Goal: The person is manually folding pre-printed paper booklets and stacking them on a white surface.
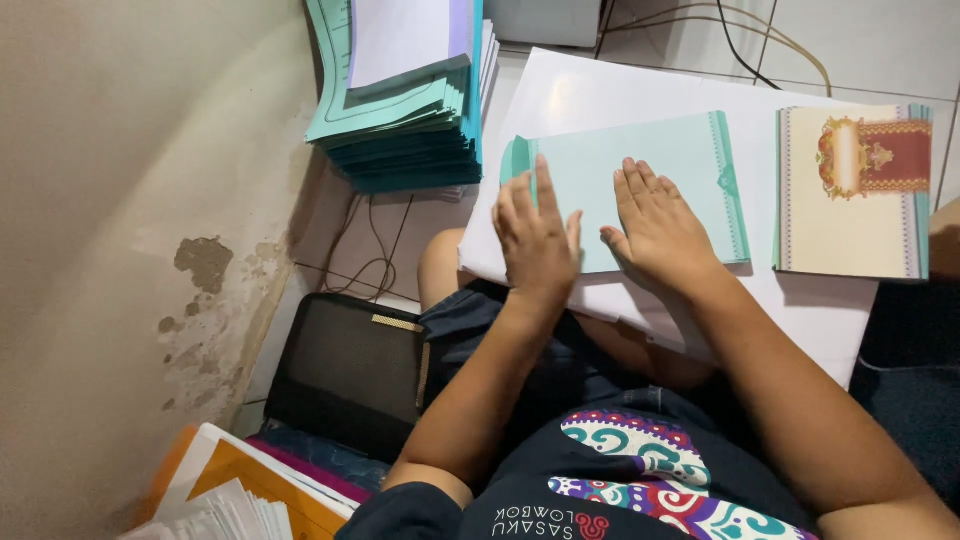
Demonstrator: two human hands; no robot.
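On white board (600,95) across lap: teal card (660,165), pressed flat under both hands. Left hand (535,235) and right hand (660,225) spread open, grip released, grasping nothing. Just right, decorated card stack (850,215); behind, teal pile (400,120).

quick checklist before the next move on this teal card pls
1. Both hands on the card: ok. The left hand and the right hand lie flat on the teal card.
2. Card fully supported: ok. It lies on the white board across the lap.
3. Left flap folded over: ok, a narrow strip is turned in at the left edge, under the left fingertips.
4. Crease sharp and even: cannot tell, the hand hides part of it.
5. Printed card clear of the work: ok, it lies apart at the right.
6. Teal stack steady: ok, though its sheets are fanned unevenly.
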